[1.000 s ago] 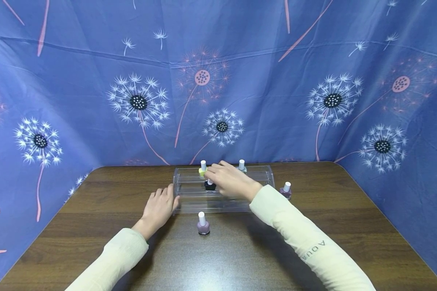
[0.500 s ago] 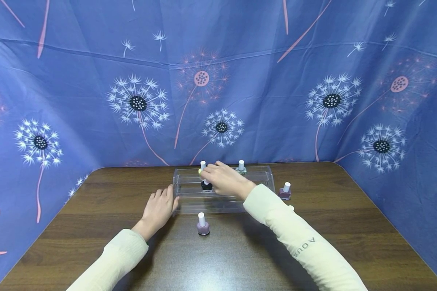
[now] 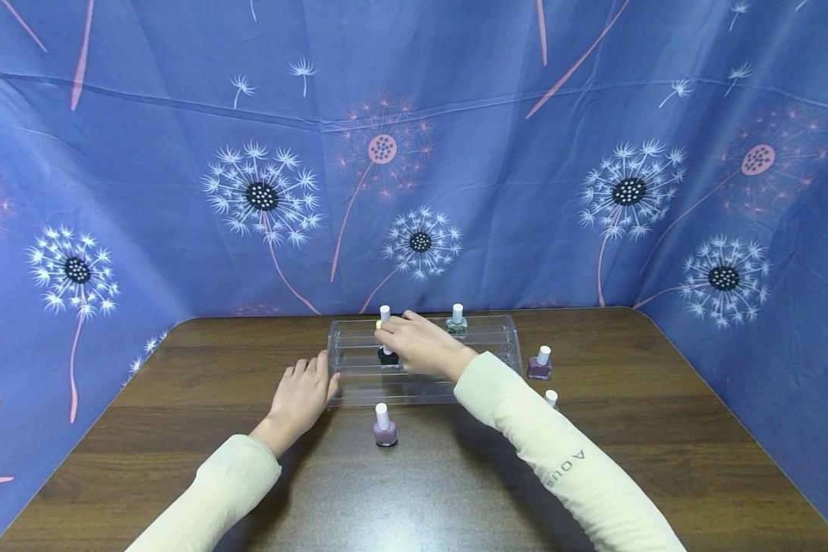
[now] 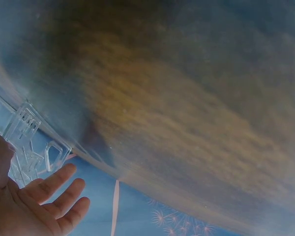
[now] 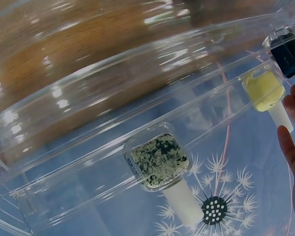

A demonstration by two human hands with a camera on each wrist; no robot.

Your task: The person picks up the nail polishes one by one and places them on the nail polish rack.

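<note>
My right hand (image 3: 419,345) pinches a nail polish bottle (image 3: 388,356) of black polish by its white cap, at the middle tier of a clear tiered rack (image 3: 359,389). The dark bottle (image 5: 287,53) shows at the right edge of the right wrist view. Just behind it stands a yellow nail polish bottle (image 5: 263,91), partly hidden by my hand in the head view. Farther right on the top tier is a speckled nail polish bottle (image 5: 158,160). My left hand (image 3: 303,391) rests against the rack's left end, its fingers (image 4: 64,196) extended.
A mauve nail polish bottle (image 3: 385,431) stands on the wooden table (image 3: 248,498) in front of the rack. Right of the rack is a purple nail polish bottle (image 3: 540,366); another white cap (image 3: 551,398) shows behind my right sleeve. A blue dandelion-print cloth (image 3: 510,192) hangs behind.
My right hand has shifted a little left along the middle tier with the black nail polish bottle. A white cap has come into sight by my sleeve. My left hand stays put.
</note>
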